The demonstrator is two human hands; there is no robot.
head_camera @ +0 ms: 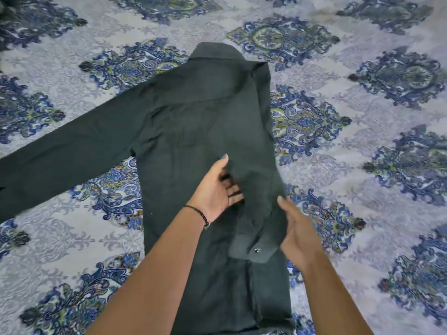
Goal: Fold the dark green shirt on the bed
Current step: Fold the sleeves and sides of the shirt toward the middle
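The dark green shirt (193, 122) lies face down on the bed (362, 151), collar at the far end. Its left sleeve (67, 151) stretches flat out to the left. The right side is folded inward, and the right sleeve (256, 213) runs down over the body, its buttoned cuff (254, 250) near me. My left hand (215, 189) rests on the shirt's middle, thumb up and straight fingers slipped against the sleeve's left edge. My right hand (300, 233) holds the sleeve's right edge just above the cuff, thumb on top, fingers hidden beneath the cloth.
A grey bedspread with blue and green ornamental medallions (285, 37) covers the whole bed. A dark shape (4, 6) sits at the far left corner. A thin dark bracelet (198, 213) circles my left wrist.
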